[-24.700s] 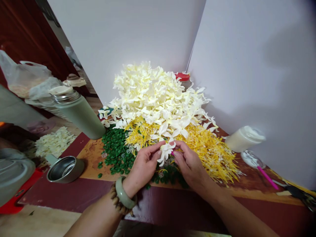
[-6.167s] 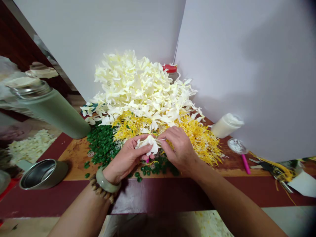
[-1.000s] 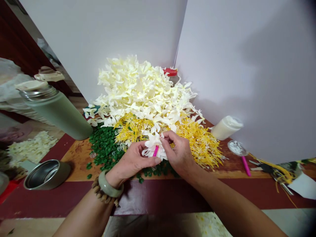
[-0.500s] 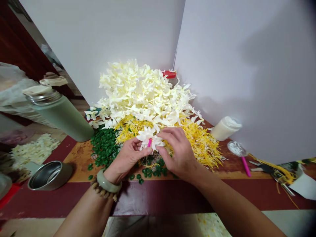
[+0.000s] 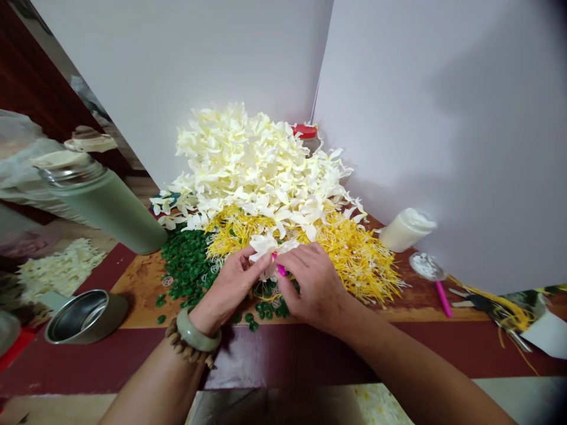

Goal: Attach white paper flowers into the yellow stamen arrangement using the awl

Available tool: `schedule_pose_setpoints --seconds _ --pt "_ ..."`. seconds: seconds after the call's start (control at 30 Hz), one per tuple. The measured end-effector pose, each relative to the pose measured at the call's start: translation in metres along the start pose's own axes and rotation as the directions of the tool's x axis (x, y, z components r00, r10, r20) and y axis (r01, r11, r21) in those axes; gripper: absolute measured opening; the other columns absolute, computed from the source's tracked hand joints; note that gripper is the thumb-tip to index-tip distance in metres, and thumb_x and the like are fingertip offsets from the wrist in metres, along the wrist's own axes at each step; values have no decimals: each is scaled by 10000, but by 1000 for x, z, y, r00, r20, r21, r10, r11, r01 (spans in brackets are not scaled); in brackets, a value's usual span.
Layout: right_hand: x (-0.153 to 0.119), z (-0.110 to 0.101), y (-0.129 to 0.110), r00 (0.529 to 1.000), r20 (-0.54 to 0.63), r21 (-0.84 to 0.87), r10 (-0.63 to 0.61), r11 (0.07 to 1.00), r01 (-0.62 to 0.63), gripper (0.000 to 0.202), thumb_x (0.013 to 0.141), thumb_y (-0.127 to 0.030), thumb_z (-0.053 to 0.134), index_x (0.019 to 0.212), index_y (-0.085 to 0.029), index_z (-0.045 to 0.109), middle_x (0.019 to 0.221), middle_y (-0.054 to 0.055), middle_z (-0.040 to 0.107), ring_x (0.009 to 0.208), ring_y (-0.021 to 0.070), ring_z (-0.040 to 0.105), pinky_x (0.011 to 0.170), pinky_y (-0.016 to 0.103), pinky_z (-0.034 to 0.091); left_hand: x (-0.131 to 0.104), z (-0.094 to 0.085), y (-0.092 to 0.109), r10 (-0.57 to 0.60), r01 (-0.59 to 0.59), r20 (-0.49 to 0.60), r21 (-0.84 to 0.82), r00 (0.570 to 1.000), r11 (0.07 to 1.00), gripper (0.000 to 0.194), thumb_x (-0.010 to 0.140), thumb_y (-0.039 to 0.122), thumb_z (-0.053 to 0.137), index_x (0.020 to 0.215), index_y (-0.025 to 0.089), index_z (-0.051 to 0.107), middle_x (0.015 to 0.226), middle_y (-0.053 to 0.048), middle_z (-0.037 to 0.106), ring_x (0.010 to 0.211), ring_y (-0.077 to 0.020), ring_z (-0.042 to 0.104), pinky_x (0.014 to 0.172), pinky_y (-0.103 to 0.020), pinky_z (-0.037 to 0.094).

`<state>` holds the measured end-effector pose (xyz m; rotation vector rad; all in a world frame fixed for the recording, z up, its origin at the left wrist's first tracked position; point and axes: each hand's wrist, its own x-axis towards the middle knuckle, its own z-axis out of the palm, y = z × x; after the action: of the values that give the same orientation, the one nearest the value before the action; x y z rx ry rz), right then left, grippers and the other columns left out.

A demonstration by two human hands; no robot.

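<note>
A white artificial flower (image 5: 264, 247) with a pink stick (image 5: 279, 265) at its centre is between my hands. My left hand (image 5: 230, 283) pinches the flower's left side between thumb and fingers; a pale bangle and a beaded bracelet circle that wrist. From the right, my right hand (image 5: 314, 283) closes its thumb and fingers at the pink stick, covering part of the flower. Behind them rises a heap of white petals (image 5: 257, 159). Yellow stamens (image 5: 358, 257) lie in front of the heap, and small green pieces (image 5: 186, 260) lie at its left.
A green flask (image 5: 110, 206) and a metal cup (image 5: 88, 319) stand at the left. On the right are a white bottle (image 5: 405, 230), a small dish of white paste (image 5: 426, 266) and a pink-handled tool (image 5: 443, 298). White panels (image 5: 212, 53) rise behind.
The flower has tipped, and its pink stick now points down to the right. My right hand has moved slightly down, its fingers from the petals to the stick.
</note>
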<state>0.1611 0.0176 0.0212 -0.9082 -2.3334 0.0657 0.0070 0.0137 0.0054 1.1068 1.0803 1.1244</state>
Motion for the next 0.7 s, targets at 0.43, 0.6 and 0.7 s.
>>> schedule_pose_setpoints --seconds 0.43,0.6,0.7 --pt "6 7 17 974 -82 324 212 930 -175 94 755 -117 496 684 -166 534 685 12 523 689 140 492 657 266 384 1 6 -12 -68 59 117 79 991 995 246 706 362 603 792 133 572 651 19 552 570 -95 455 538 -204 356" --pt "3 8 15 977 -49 349 210 920 -180 138 787 -139 469 657 -172 499 664 1 496 663 130 470 630 255 364 -1 10 -9 -72 65 125 63 990 996 210 674 320 643 746 132 585 625 32 552 563 -85 442 542 -193 345" --pt "5 7 15 967 -56 359 250 908 -214 130 788 -154 479 659 -172 482 659 -4 484 656 127 462 626 252 359 -2 11 -9 -134 124 121 87 984 988 262 702 362 605 650 105 600 552 24 536 502 -73 399 483 -189 298"
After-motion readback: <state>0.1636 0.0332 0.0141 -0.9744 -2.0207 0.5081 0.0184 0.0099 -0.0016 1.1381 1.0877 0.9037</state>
